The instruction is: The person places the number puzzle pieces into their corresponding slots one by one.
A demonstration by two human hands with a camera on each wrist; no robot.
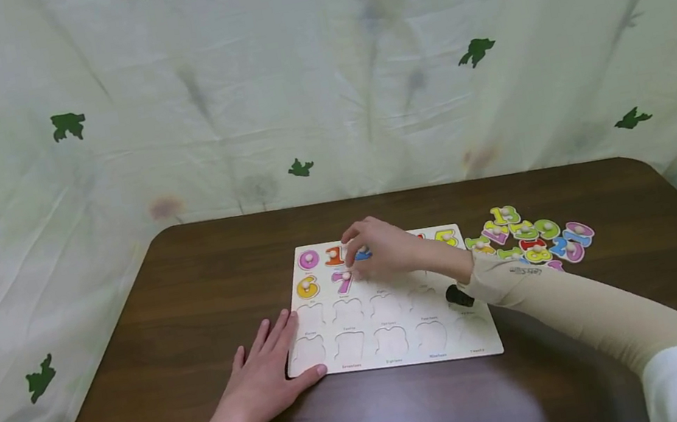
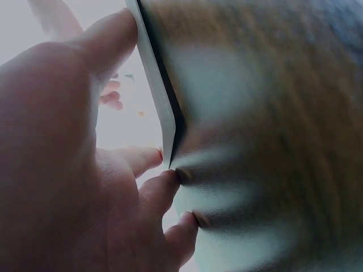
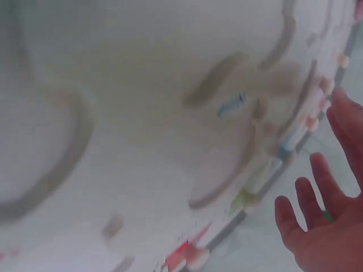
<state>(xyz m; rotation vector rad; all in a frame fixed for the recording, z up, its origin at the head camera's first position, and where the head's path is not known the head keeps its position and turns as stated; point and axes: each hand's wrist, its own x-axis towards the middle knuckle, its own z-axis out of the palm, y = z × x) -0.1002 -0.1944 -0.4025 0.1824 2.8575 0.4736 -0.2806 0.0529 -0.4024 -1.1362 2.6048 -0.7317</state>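
Observation:
A white number puzzle board (image 1: 335, 352) lies on the table. My left hand (image 1: 261, 382) rests at its lower left corner, thumb on the bottom edge and fingers along the left side. In the left wrist view the thumb and fingers touch the board's rim (image 2: 152, 71). Over the upper rows hovers my right hand (image 1: 381, 247), fingers bent loosely near the blue 2 (image 1: 362, 255) and purple 7 (image 1: 343, 283). No piece shows between the right hand's fingers (image 3: 309, 207). The 0 (image 1: 309, 260), 1 (image 1: 334, 256), 6 (image 1: 307, 288) and 5 (image 1: 446, 238) sit in their places.
Loose colourful number pieces (image 1: 546, 229) lie in a pile right of the board, partly overlapping. The right forearm (image 1: 569, 303) crosses the board's right side and hides some slots. A pale curtain (image 1: 323, 79) with green leaf shapes hangs behind the brown table (image 1: 202, 278).

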